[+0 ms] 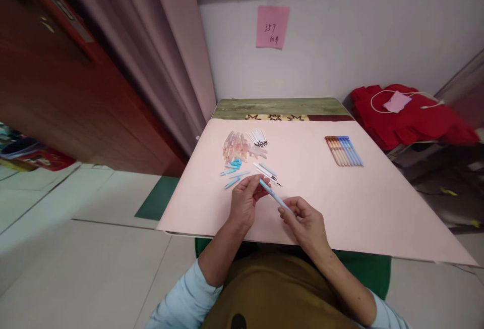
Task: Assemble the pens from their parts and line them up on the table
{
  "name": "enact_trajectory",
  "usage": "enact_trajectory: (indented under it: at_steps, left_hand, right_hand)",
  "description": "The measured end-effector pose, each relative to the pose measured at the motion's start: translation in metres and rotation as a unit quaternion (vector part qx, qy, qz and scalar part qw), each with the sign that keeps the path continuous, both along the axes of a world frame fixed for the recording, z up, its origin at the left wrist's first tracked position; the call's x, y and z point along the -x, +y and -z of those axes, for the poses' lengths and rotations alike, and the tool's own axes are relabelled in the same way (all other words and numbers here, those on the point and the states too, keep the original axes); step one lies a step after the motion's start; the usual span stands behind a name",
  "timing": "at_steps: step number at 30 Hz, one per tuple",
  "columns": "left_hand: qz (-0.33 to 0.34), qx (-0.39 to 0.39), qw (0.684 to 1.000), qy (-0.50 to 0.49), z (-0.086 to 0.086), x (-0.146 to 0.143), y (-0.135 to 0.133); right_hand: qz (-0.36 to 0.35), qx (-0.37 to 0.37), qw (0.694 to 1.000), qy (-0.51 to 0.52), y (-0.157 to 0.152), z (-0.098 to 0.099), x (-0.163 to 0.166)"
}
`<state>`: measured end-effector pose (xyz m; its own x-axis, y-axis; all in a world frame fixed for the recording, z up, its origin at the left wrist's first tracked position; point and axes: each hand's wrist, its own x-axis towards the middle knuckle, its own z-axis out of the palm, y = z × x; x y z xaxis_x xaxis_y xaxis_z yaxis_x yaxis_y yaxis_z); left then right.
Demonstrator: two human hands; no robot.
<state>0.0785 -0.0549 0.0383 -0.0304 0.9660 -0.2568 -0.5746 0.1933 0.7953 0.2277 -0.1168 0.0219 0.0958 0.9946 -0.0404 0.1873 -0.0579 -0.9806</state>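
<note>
A light blue pen [275, 196] is held slantwise between my two hands, above the near part of the pink-covered table. My left hand [245, 201] pinches its upper left end. At the lower right end, the fingers of my right hand [304, 222] close around it. Just beyond my left hand lie blue pen parts [232, 182] and several white refills [265, 171]. Farther back are a pile of clear and peach pen barrels [235, 147] and a fan of white refills with dark ends [257, 138].
Toward the right of the table [378, 218] lies a neat row of brown and blue pens [343, 151]. A red cloth [408, 117] with a white cable sits beyond the right edge. A pink note [272, 26] hangs on the wall; a purple curtain [166, 41] stands left.
</note>
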Motion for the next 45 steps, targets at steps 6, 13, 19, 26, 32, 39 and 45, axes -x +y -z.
enact_trajectory:
  at_steps: [6,13,19,26,32,39,45]
  left_hand:
    - [0.004,0.003,0.999,-0.034,0.001,0.004,-0.001]
    - [0.012,0.002,0.999,-0.039,0.001,0.007,-0.003]
    - [0.01,0.002,0.999,-0.042,0.0,0.007,-0.004]
    - [-0.027,0.041,0.997,-0.059,0.013,0.001,-0.007]
    - [0.028,0.031,0.999,-0.029,0.017,-0.002,-0.005]
    - [-0.097,-0.088,0.942,0.31,0.015,0.059,0.04]
    - [-0.083,-0.122,0.716,0.682,0.012,0.112,0.085]
  right_hand:
    - [-0.015,0.032,0.999,0.019,-0.003,0.0,0.003]
    - [-0.084,0.102,0.978,0.161,-0.001,-0.003,0.003]
    - [-0.104,0.224,0.909,0.337,0.001,-0.003,0.004]
    - [-0.141,0.15,0.954,0.216,0.005,0.003,0.003]
    - [-0.105,0.073,0.989,0.072,0.013,0.021,-0.003]
    - [-0.001,0.046,0.999,0.002,0.033,0.013,-0.031]
    - [0.137,-0.018,0.989,-0.044,0.05,0.029,-0.041]
